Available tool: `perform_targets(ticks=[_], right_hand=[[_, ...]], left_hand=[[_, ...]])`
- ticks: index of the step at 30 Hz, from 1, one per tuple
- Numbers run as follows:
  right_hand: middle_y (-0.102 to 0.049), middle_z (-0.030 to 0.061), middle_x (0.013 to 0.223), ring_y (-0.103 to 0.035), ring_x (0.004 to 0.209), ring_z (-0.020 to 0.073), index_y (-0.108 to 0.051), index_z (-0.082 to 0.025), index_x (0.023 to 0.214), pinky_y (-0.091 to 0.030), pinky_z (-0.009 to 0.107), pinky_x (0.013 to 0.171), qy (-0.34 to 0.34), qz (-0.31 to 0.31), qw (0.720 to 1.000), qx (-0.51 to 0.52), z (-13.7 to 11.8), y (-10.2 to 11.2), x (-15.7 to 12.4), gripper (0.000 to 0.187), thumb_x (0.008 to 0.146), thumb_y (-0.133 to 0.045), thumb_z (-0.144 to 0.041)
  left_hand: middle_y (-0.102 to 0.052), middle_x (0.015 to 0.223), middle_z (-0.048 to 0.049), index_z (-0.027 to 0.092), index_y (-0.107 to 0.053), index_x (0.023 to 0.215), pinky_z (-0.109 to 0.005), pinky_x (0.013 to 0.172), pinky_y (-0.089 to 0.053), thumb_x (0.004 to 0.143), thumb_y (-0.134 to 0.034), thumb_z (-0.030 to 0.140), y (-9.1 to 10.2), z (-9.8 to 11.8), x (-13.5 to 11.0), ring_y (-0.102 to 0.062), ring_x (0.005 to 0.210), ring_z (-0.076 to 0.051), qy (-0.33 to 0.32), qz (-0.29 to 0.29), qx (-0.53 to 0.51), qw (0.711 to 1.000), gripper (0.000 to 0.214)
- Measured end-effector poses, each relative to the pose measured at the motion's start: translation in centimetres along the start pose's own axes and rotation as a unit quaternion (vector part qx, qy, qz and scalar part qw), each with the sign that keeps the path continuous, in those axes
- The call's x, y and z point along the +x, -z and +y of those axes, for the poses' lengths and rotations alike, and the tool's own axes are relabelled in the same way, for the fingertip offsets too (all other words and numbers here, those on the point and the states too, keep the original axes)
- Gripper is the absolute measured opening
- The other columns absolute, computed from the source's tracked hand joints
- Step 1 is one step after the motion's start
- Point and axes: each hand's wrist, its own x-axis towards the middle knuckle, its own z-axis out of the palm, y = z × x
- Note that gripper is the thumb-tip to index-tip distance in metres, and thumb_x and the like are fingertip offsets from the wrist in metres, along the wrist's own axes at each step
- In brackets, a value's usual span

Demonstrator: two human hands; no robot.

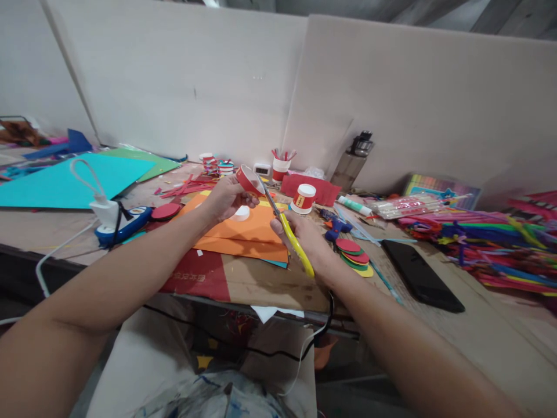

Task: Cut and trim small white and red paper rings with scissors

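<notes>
My left hand [227,199] is closed around a small red paper cup [249,179], tilted with its open mouth toward me. My right hand [300,235] grips yellow-handled scissors [292,239], and their blades [270,200] reach up to the cup's rim. Both hands hover over a stack of orange paper sheets [243,232] on the table. A second red cup with a white lid [303,198] stands upright just beyond the scissors.
Coloured paper circles [354,255] and a blue glue gun [333,223] lie right of my hand. A black phone [420,276], pipe cleaners [487,244], a water bottle [354,159], a cyan sheet [65,180] and a white charger [107,212] surround the work area.
</notes>
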Motion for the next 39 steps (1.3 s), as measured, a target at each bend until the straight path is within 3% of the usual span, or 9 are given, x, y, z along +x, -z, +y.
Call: perform_targets(ticks=[15,20,28,39], right_hand=[[-0.044,-0.0029,0.063,-0.039,0.059,0.0115,-0.043,-0.022,0.072,-0.026,0.026,0.056,0.004,0.017,1.0,0.015,-0.02,-0.23,-0.05,0.049,0.088,-0.044,-0.068],[-0.046,-0.0029,0.063,-0.04,0.058,0.0113,-0.045,-0.022,0.073,-0.027,0.026,0.056,0.007,0.018,1.0,0.023,0.18,-0.29,-0.05,0.048,0.089,-0.044,-0.067],[-0.049,-0.0021,0.064,-0.042,0.059,0.0119,-0.046,-0.021,0.074,-0.027,0.026,0.056,0.014,0.017,1.0,0.012,0.14,-0.21,-0.09,0.047,0.09,-0.043,-0.065],[-0.046,-0.0025,0.065,-0.041,0.062,0.0119,-0.044,-0.021,0.075,-0.026,0.025,0.058,0.012,0.015,1.0,0.002,0.12,-0.18,-0.08,0.045,0.09,-0.043,-0.064]], left_hand=[[-0.056,0.055,0.0019,0.015,-0.051,0.062,-0.018,0.042,-0.042,0.061,-0.074,0.021,-0.3,0.5,-0.03,-0.055,0.047,-0.008,-0.001,0.0,-0.017,1.0,0.024],[-0.061,0.061,0.0003,0.013,-0.056,0.069,-0.02,0.044,-0.044,0.062,-0.077,0.029,-0.44,0.78,-0.15,-0.055,0.047,-0.008,0.009,0.006,0.004,1.0,0.027],[-0.062,0.064,0.0007,0.014,-0.054,0.072,-0.02,0.048,-0.047,0.066,-0.077,0.03,0.14,0.59,-0.04,-0.059,0.049,-0.009,-0.045,-0.001,0.026,0.999,0.028],[-0.056,0.058,0.0022,0.014,-0.054,0.069,-0.021,0.045,-0.046,0.069,-0.076,0.026,-0.22,0.41,-0.26,-0.054,0.045,-0.007,-0.016,-0.018,0.004,1.0,0.025]])
